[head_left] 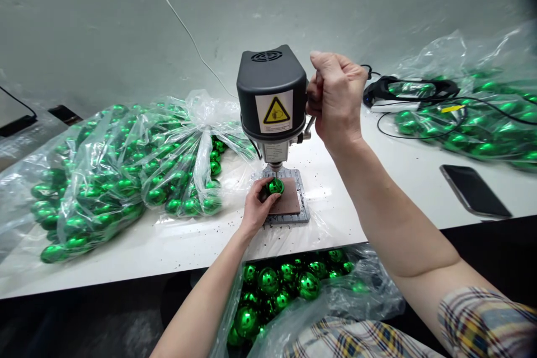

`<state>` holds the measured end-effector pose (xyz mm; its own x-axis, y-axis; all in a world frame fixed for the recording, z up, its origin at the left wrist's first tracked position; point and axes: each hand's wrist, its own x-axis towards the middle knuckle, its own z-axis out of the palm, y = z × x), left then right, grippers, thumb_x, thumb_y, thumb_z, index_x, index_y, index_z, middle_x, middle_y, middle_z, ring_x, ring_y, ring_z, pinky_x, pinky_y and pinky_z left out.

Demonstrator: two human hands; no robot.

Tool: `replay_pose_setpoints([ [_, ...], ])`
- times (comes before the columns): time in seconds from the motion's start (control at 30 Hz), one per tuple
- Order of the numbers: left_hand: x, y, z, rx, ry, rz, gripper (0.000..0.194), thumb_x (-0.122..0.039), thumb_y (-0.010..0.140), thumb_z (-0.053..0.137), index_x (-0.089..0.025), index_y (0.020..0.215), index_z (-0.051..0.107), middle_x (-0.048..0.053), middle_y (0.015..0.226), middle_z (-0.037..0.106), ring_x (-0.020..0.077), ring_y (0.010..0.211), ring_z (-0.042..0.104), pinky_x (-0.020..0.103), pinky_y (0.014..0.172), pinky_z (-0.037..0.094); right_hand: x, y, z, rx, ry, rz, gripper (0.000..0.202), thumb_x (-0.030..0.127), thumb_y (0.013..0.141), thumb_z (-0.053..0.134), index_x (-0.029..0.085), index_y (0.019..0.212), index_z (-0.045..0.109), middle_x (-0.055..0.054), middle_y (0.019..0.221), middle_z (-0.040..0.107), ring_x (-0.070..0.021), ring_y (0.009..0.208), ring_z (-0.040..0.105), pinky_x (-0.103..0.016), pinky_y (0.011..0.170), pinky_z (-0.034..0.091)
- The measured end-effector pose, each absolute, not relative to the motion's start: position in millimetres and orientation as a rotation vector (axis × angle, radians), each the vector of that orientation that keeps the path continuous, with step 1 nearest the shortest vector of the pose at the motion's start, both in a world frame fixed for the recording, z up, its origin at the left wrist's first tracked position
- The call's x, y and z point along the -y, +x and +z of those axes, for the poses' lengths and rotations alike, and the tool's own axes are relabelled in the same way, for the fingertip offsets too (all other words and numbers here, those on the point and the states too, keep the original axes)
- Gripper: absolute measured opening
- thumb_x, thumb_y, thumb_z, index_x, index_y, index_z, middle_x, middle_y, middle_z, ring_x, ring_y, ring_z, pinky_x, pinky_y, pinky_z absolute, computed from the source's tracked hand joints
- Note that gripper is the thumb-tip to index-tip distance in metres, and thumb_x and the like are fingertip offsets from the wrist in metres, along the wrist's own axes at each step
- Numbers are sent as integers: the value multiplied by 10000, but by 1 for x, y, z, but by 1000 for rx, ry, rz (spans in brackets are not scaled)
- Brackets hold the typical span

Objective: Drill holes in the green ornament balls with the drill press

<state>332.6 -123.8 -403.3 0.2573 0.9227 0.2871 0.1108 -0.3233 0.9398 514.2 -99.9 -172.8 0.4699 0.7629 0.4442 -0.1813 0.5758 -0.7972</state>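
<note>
A shiny green ball [276,185] is gripped between the thumb and fingers of my left hand [259,204]. It rests on a brown board [290,201] over the grey metal base [305,210] of a small drill press [272,95]. The tool tip comes down right at the top of the ball; whether it has entered the ball I cannot tell. Raised beside the black machine head, my right hand [338,89] is closed in a fist around the drill press handle, which is mostly hidden by the fingers. A metal lever part [309,127] shows below that fist.
Clear plastic bags of green balls [100,179] lie on the left of the white table [184,254]. An open bag of balls [289,285] sits below the table edge, near my lap. To the right are a phone [476,190], a black headset-like device [411,89], cables and another bag [490,123].
</note>
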Motion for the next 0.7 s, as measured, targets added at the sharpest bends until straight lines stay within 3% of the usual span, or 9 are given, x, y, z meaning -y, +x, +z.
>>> replay_pose_setpoints([
  [0.13,126,341,-407,-968,1475,1220,593,-261,696,840,-206,1215,559,100,1197,660,249,1144,639,438,1041,496,105,509,-168,856,-736,638,538,437,878,679,231,545,309,75,428,323,-41,351,200,-252,344,136],
  [0.3,128,347,-403,-1019,1575,1171,454,-274,741,802,-189,1136,597,92,1131,666,237,1086,640,413,996,510,109,506,-167,820,-706,640,498,322,892,663,220,534,332,79,412,335,-37,342,219,-238,340,109],
  [0.53,128,344,-401,-1020,1512,1141,514,-258,684,851,-178,1118,588,89,1072,702,236,1016,673,411,933,546,104,511,-175,934,-716,596,564,579,832,686,244,568,316,71,428,343,-62,381,229,-279,390,208],
  [0.7,129,341,-401,-1007,1544,1151,531,-276,684,862,-177,1139,606,101,1107,711,248,1047,676,433,968,541,115,509,-182,957,-664,495,579,542,808,723,240,524,319,60,423,344,-66,362,247,-291,362,166],
])
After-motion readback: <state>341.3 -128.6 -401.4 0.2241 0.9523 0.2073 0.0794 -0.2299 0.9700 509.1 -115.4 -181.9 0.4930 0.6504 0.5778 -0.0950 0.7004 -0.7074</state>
